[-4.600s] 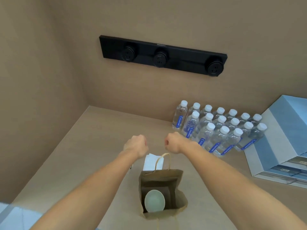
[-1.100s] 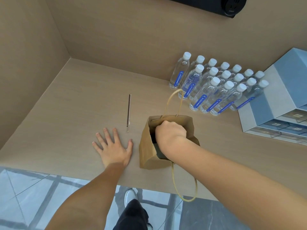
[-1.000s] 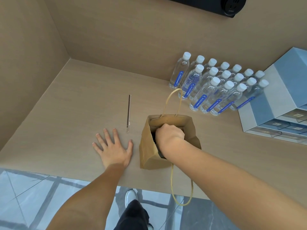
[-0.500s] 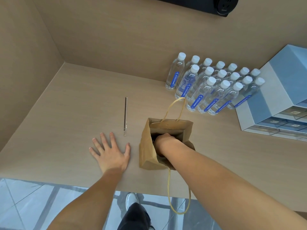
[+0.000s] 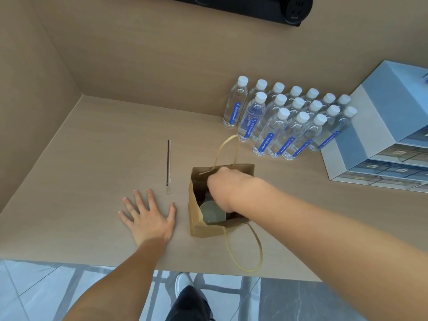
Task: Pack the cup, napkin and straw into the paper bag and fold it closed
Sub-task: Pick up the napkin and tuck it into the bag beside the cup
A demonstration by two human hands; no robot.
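Your right hand (image 5: pixel 223 189) is sunk into the open paper bag (image 5: pixel 195 200), fingers hidden, so its grasp cannot be told; the cup (image 5: pixel 212 213) stands inside the bag. Left of the bag your left hand (image 5: pixel 150 218) lies flat, fingers spread, and beyond it lies the straw (image 5: pixel 168 166)

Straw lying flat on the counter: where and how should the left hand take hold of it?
Pinch the straw near its middle from above, fingers on its two long sides. It lies flat with bare counter around it, just beyond the left hand.
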